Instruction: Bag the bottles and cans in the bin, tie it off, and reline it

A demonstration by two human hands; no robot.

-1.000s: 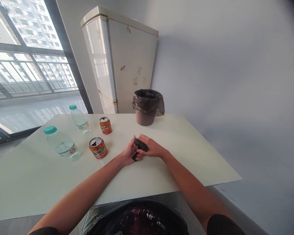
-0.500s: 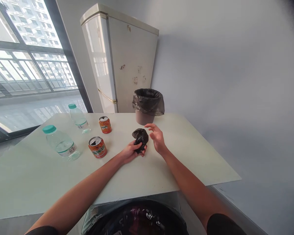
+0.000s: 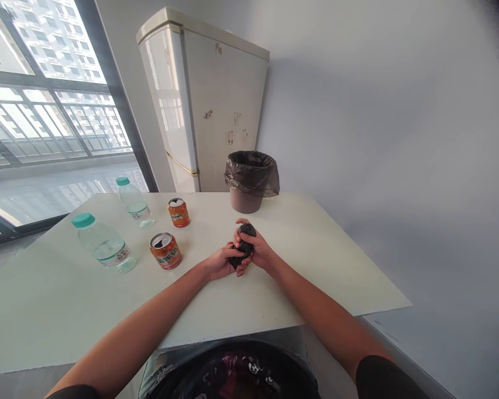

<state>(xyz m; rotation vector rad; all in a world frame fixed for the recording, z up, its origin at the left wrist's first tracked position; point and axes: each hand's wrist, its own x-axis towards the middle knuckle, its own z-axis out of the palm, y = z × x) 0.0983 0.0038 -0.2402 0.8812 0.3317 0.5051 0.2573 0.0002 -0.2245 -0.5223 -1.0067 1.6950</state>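
Head view: looks over a table (image 3: 316,260) under the bin (image 3: 246,201), and onto a fridge (image 3: 227,83) behind that bin. Shows a near bottle (image 3: 103,243) and a far bottle (image 3: 135,202), both capped, well left of the bin. Has the left hand (image 3: 223,262) and right hand (image 3: 261,252) together in front of the bin, with fingers curled. Shows a near can (image 3: 166,253) and a far can (image 3: 178,214) left of the bin, closer than the bottles. Clasps black plastic (image 3: 245,247) between both hands, in front of the bin.

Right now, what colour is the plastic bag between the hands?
The plastic bag is black, shown in the head view.
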